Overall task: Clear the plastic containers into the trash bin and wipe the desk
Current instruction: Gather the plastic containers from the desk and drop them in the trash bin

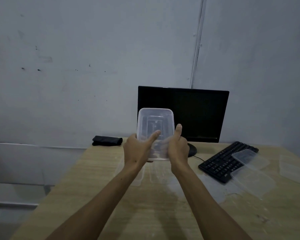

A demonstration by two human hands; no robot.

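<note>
open desk [100,187] left, monitor [194,115] behind, keyboard [222,163] and lids [249,177] crowding right

2 bare forearms, no sleeves; left grip [137,149] and right grip [177,147] ungloved.

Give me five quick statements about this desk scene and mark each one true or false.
1. Both hands, left hand and right hand, hold the clear rectangular plastic container above the wooden desk. True.
2. The black computer monitor shows a bright picture. False: its screen is dark.
3. A clear plastic lid lies partly on the black keyboard. True.
4. The folded black cloth lies on the keyboard. False: it lies at the desk's far left edge.
5. The held container is full of food. False: it looks empty.
</note>
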